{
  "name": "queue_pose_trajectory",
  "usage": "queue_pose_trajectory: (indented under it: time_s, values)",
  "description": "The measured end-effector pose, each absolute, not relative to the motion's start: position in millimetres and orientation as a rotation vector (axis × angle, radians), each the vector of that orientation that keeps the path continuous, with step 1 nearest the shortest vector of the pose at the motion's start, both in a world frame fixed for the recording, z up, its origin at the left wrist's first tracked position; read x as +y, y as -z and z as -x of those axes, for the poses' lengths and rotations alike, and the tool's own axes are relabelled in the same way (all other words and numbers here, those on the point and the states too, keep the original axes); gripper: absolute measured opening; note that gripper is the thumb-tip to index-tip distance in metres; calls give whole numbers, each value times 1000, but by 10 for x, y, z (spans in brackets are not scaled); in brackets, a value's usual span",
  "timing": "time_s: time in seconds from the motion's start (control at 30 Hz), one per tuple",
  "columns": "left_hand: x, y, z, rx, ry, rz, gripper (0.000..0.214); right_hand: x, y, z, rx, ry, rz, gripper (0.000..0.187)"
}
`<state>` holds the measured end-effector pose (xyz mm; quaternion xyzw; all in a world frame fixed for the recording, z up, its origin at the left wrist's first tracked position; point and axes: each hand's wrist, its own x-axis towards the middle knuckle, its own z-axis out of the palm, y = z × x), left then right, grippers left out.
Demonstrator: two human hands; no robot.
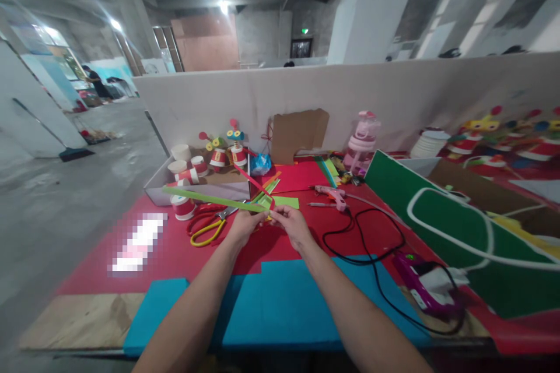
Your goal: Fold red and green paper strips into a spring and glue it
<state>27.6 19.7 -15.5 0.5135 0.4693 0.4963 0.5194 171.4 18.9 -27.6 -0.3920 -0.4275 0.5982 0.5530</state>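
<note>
A blue sheet (280,309) lies along the near edge of the red-covered table (184,256), with a purple power strip (413,281) to its right. Above the table, the left hand (245,226) pinches the end of a green strip (210,197); fingertips near touching, the right hand (292,224) has its grip clamped on the lower end of a red strip (254,182). Yellow-handled scissors (222,218) lie beside the left hand, a pink glue gun (335,196) right of the other. Beyond, a white box (230,189) holds paper cups and cup figures (217,155); a cardboard piece (295,135) and pink bottle (363,133) stand before a white partition (245,93).
</note>
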Motion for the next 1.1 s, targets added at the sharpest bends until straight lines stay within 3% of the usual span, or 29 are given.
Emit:
queue_pose_trajectory:
  time_s: [0.27, 0.77, 1.1]
  values:
    - [200, 132, -258, 1064, -1072, -1263, 30, 223, 296, -1764, -1036, -1538, 868, 35]
    - [201, 102, -267, 978, -1082, -1233, 24, 272, 202, -1837, -839, -1422, 746, 33]
    - [185, 73, -247, 939, -1011, -1225, 21, 247, 304, -1811, -807, -1658, 826, 32]
